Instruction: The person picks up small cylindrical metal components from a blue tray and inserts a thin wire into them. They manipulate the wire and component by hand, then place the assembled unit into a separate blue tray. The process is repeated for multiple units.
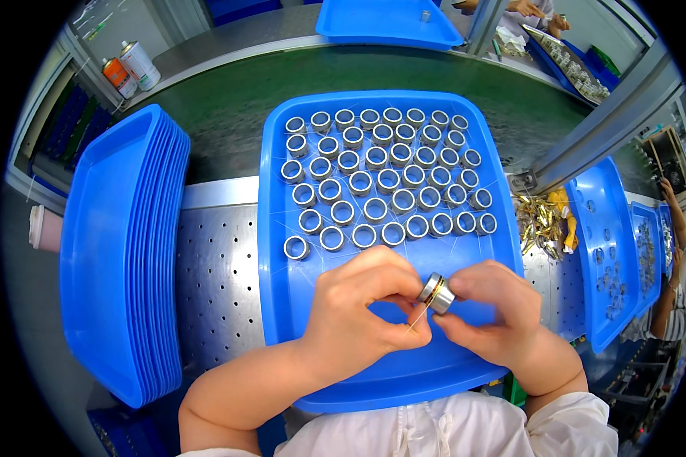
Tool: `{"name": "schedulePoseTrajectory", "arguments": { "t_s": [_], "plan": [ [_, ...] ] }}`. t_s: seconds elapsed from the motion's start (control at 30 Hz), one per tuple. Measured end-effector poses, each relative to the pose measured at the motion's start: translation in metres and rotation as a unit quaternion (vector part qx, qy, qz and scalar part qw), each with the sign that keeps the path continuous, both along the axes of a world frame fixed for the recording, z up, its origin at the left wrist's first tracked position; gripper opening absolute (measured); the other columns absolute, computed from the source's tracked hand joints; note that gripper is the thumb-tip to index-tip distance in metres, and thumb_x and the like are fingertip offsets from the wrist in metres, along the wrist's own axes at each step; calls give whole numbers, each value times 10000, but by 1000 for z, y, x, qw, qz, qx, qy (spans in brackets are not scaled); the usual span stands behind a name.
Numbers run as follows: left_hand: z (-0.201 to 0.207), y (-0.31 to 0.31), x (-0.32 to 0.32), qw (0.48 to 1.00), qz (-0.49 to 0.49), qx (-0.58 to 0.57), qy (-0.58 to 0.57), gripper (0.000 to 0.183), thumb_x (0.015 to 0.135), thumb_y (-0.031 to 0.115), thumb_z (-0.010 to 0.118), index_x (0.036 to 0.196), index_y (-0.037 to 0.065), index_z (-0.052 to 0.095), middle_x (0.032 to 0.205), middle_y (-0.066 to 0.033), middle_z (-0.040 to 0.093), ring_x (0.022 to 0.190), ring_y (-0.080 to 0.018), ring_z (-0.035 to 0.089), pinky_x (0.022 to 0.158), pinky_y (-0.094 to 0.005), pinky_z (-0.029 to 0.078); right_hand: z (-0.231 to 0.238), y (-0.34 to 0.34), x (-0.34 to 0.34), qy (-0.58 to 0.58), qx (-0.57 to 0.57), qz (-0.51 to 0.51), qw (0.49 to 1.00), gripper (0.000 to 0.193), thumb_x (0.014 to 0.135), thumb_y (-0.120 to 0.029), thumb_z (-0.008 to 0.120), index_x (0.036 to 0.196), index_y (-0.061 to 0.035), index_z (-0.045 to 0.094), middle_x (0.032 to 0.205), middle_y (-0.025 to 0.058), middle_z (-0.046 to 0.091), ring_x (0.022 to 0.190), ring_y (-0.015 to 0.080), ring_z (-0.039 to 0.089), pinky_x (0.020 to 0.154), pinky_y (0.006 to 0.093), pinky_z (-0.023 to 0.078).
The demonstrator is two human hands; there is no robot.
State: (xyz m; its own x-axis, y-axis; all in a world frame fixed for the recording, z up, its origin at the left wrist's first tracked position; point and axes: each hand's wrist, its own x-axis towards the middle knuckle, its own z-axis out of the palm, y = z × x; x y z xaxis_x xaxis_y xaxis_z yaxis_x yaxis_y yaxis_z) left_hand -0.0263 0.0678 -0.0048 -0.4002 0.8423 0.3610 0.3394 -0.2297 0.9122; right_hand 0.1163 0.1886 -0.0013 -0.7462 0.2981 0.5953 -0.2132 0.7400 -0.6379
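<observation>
Above the near part of the blue tray [286, 301], the metal piece [440, 297] is held tilted between both hands. The left hand [358, 305] pinches one end with thumb and forefinger; the right hand [503, 305] grasps the opposite end. A thin wire [415, 321] runs out beside the left thumb. The piece looks stiff, smooth and probably dense for its size, so it may slip (the wire seems springy and easily bent). Its outer walls likely offer the best hold, clear of the banded middle.
</observation>
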Motion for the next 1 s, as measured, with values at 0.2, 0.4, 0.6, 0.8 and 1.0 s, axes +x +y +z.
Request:
{"name": "schedulePoseTrajectory", "arguments": {
  "t_s": [0.2,0.4,0.6,0.8,1.0],
  "plan": [
    [-1,0,0,1000,-13,12,4,260,546,-99,687,778,-1,623,835,-89,595,717,-139,619,610,-229,549,-2,-3,5,-40,-128,-7,991,370,630,-19,784,952,0,603,795,108,650,665,178,635,567,260,507],
    [0,0,-3,989,-57,-34,-136,269,640,-129,658,888,-26,639,940,-102,571,822,-140,609,714,-238,557,0,2,1,-16,-55,1,998,378,628,-2,774,965,3,602,828,121,645,676,209,631,566,273,495],
    [0,-2,-5,984,-67,-56,-153,218,657,-123,654,853,-29,642,932,-100,571,830,-135,603,725,-235,555,0,3,-1,2,13,10,1000,423,598,19,767,991,-23,618,848,112,625,677,231,604,565,293,478],
    [-1,1,-3,999,-27,-15,-43,178,625,-81,681,776,-12,618,834,-81,588,672,-121,628,592,-221,537,0,1,-1,-2,54,7,998,430,581,18,763,986,-30,625,843,102,612,668,224,588,551,287,470],
    [0,-1,0,1000,-1,-12,9,219,550,-65,700,737,13,616,789,-78,596,685,-131,609,586,-225,523,0,1,1,0,69,16,997,420,596,-5,762,989,-25,616,846,107,613,663,227,591,547,285,474]
  ]
}}
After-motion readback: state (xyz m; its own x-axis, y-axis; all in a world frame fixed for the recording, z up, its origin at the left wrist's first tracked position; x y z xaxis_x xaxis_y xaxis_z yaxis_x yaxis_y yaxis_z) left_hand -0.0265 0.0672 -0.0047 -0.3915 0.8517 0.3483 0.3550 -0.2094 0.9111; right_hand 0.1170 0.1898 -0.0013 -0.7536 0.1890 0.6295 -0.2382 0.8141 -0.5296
